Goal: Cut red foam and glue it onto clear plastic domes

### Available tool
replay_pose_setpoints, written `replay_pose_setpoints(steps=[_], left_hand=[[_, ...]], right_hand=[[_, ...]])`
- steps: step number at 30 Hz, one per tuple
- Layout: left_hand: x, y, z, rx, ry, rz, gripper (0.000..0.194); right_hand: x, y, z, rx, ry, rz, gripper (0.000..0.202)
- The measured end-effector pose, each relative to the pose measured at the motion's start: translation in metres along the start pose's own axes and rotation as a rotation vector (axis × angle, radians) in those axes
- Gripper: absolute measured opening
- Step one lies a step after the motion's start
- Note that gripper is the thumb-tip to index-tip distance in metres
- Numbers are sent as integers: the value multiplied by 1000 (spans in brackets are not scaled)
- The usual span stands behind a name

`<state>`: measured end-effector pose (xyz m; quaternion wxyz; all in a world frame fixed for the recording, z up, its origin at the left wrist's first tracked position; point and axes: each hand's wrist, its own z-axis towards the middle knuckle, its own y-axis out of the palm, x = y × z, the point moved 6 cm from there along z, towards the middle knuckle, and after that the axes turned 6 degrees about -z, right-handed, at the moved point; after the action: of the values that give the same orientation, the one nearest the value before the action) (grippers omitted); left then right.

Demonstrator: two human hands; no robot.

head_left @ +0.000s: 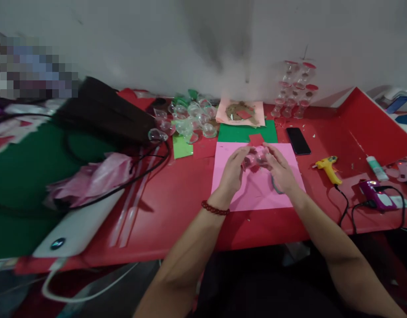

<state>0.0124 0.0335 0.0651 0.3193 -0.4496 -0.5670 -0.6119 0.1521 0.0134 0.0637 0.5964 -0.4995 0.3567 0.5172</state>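
Both hands meet over a pink sheet (256, 198) on the red table. Between them is a clear plastic piece made of small cups (255, 159), lying sideways. My left hand (235, 170), with a beaded bracelet on its wrist, has its fingers closed on the left end. My right hand (279, 168) grips the right end. A small red paper piece (256, 140) lies just beyond the fingertips. Part of a dark round object (275, 185) shows beneath my right hand; what it is I cannot make out.
Clear cups (193, 117) cluster behind to the left, and joined cup stacks (294, 90) stand by the wall. Rightward lie a phone (298, 141), a yellow glue gun (329, 169) and a purple corded device (377, 195). Glue sticks (137, 203) and a white power bank (79, 227) are at left.
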Motion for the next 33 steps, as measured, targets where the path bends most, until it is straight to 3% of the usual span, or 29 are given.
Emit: replay_pose_setpoints(steps=[3,5,8,14,21,27,33], left_hand=[[-10,0,-2,75,6,-46,27],[-15,2,-5,108,21,-96,26],[-15,11,-10,66,92,-101,22],[-13,20,-17,46,148,-70,26],[-24,20,-17,21,165,-43,37],[-23,17,-16,47,183,-28,32],[-21,17,-13,18,103,-95,27]], right_hand=[[12,6,-10,63,161,306,33],[14,10,-14,64,205,389,27],[17,15,-16,94,239,437,29],[10,23,-20,169,174,380,51],[5,20,-23,146,182,306,48],[4,21,-22,151,199,283,56],[16,15,-14,113,233,295,54]])
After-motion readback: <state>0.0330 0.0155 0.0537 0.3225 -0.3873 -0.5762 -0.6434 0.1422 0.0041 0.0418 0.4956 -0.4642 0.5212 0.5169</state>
